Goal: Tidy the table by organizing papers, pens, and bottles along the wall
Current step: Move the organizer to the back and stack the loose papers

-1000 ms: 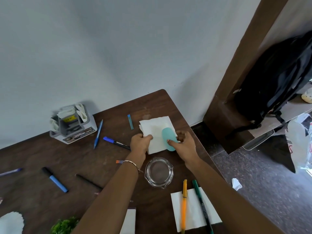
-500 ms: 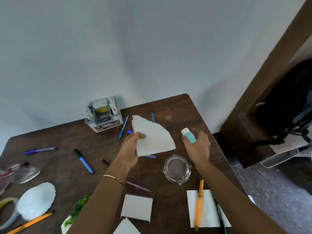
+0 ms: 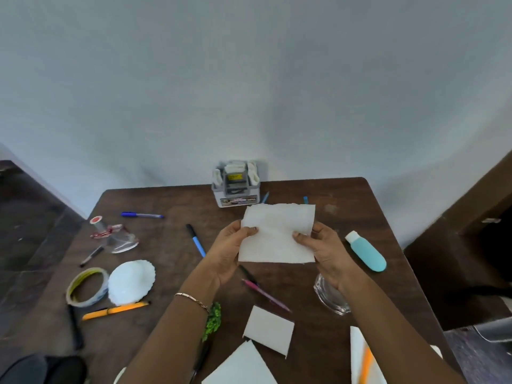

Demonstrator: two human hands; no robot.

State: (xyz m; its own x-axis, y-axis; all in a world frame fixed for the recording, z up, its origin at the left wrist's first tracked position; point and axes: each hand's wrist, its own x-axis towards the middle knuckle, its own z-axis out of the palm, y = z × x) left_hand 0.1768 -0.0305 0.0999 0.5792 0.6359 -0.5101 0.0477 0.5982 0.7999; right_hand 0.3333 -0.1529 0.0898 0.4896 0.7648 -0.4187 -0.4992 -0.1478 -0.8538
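White and slightly crumpled, a thin square sheet of paper (image 3: 277,234) is being held up above the dark brown wooden worktop (image 3: 171,253), roughly midway between the near edge and the pale wall (image 3: 249,79). The left hand (image 3: 232,250) is pinching the sheet's left edge between thumb and fingers, and the right hand (image 3: 324,250) is pinching the right edge the same way, so the sheet is hanging taut between them.

Risks are looking modest but real. Paper this soft could be tearing if the two hands pull apart too hard, and its top edge is already looking ragged. A clear glass dish (image 3: 331,299) is sitting just under the right wrist, so a careless lowering could be knocking it. A teal oval bottle with a white cap (image 3: 365,252) is lying on its side just beside the right hand and could be rolling toward the worktop's right edge if nudged.

Much of the clutter is lying well apart from the wall: a blue pen with a black cap (image 3: 196,241), a pink pen (image 3: 266,295), an orange pen (image 3: 116,310) and a folded white card (image 3: 270,331). A grey box-shaped holder (image 3: 235,187) is already standing against the wall.

Whatever is lying beneath the raised sheet is hidden. The forearms are covering part of the near worktop, the bottom edge is cutting off more white papers, and the clear plastic jumble at the left is too blurred to identify.
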